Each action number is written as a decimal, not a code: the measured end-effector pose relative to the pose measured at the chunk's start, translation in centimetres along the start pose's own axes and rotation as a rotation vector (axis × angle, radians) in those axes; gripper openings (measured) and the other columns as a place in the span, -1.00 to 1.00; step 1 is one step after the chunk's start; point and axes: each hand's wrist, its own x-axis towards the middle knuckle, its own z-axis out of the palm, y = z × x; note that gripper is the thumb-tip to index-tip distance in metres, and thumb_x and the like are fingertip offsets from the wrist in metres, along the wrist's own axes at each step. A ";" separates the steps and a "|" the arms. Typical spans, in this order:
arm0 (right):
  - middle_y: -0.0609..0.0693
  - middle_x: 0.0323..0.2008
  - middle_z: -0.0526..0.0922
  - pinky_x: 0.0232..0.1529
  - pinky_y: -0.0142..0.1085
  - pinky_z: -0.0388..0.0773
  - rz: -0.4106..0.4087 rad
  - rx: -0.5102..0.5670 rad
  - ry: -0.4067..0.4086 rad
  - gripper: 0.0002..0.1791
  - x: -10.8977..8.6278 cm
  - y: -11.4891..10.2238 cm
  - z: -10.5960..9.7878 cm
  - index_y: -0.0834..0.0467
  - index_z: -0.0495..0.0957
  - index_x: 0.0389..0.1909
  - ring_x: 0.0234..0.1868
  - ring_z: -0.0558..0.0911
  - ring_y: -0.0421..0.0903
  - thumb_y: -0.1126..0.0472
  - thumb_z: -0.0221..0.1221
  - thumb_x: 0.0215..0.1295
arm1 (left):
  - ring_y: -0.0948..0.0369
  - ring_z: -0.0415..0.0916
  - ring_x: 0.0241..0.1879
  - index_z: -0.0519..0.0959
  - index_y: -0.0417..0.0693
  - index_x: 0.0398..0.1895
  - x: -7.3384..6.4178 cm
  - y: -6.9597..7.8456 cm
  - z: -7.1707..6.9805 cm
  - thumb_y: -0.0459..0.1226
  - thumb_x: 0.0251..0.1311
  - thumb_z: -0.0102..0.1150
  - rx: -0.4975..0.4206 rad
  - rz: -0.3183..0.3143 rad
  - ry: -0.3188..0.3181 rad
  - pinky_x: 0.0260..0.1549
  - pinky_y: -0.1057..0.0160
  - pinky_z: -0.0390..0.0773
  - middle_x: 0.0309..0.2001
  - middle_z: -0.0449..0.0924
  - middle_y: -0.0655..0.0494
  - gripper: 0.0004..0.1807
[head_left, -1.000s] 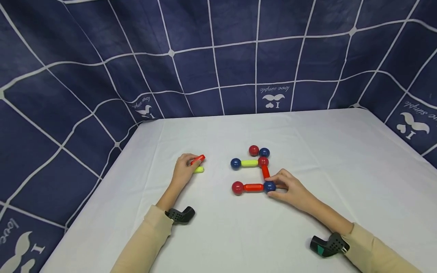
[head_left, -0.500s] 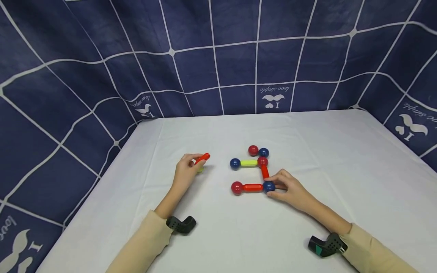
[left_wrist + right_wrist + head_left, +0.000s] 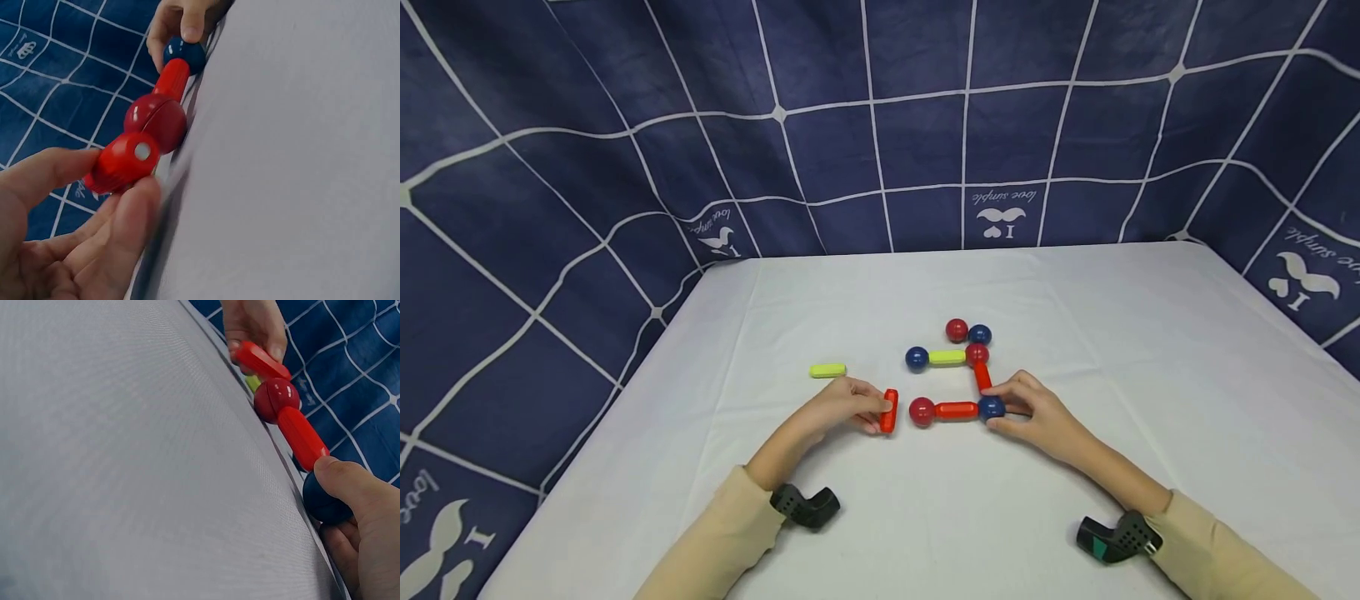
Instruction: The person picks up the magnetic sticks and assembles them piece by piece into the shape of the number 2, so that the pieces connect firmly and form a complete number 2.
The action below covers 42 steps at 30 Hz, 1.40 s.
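The left hand (image 3: 842, 404) pinches a red stick (image 3: 889, 411) between thumb and fingers, its grip drawn in to the stick's own thickness. The stick points away from the person, just left of the near red ball (image 3: 922, 412) with a narrow gap between them; whether it touches the white cloth (image 3: 970, 525) I cannot tell. One end (the left wrist view catches it well) shows a pale round disc.

The right hand (image 3: 1033, 417) holds a blue ball (image 3: 992, 407) between thumb and fingers, spread to about the ball's width. A lying red stick (image 3: 957, 411) joins this ball to the near red ball. Another, the slanting red stick (image 3: 983, 377), runs from the right hand's fingertips, which hide its lower end, up to the middle red ball (image 3: 977, 354). From there a yellow-green stick (image 3: 947, 357) reaches left to the far blue ball (image 3: 917, 359).

Just beyond this row sit the back red ball (image 3: 957, 330) and the back blue ball (image 3: 980, 335), side by side. A loose yellow-green stick (image 3: 827, 370) lies on the cloth beyond the left hand. Behind the table hangs a navy curtain (image 3: 917, 150) with white lines.
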 end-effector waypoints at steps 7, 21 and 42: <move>-0.07 -0.28 0.38 -0.07 -0.30 0.53 0.021 0.006 -0.008 -0.59 0.1 0.0 -0.2 0.16 0.55 -0.07 -0.13 0.52 -0.27 0.19 0.32 0.00 | 0.36 0.54 -0.58 0.57 -0.38 -0.24 -0.6 0.2 1.3 -0.32 0.04 0.20 -0.019 -0.073 -0.180 -0.45 0.42 0.58 -0.53 0.56 0.16 -0.73; -0.06 -0.27 0.38 -0.07 -0.29 0.54 0.022 0.013 -0.015 -0.59 0.1 0.1 -0.2 0.17 0.54 -0.07 -0.13 0.53 -0.20 0.17 0.31 0.03 | 0.34 0.56 -0.59 0.59 -0.39 -0.28 -0.6 -0.1 3.6 -0.34 0.06 0.19 -0.102 -0.096 -0.203 -0.47 0.43 0.57 -0.58 0.58 0.17 -0.77; -0.03 -0.25 0.39 -0.03 -0.26 0.51 0.049 0.055 -0.027 -0.58 0.0 -0.4 -0.3 0.17 0.53 -0.05 -0.13 0.47 -0.34 0.15 0.30 0.03 | 0.34 0.39 -0.79 0.54 -0.20 -0.47 -0.4 -0.4 3.8 -0.22 0.09 0.18 0.017 0.006 -0.222 -0.73 0.48 0.40 -0.71 0.50 0.14 -0.81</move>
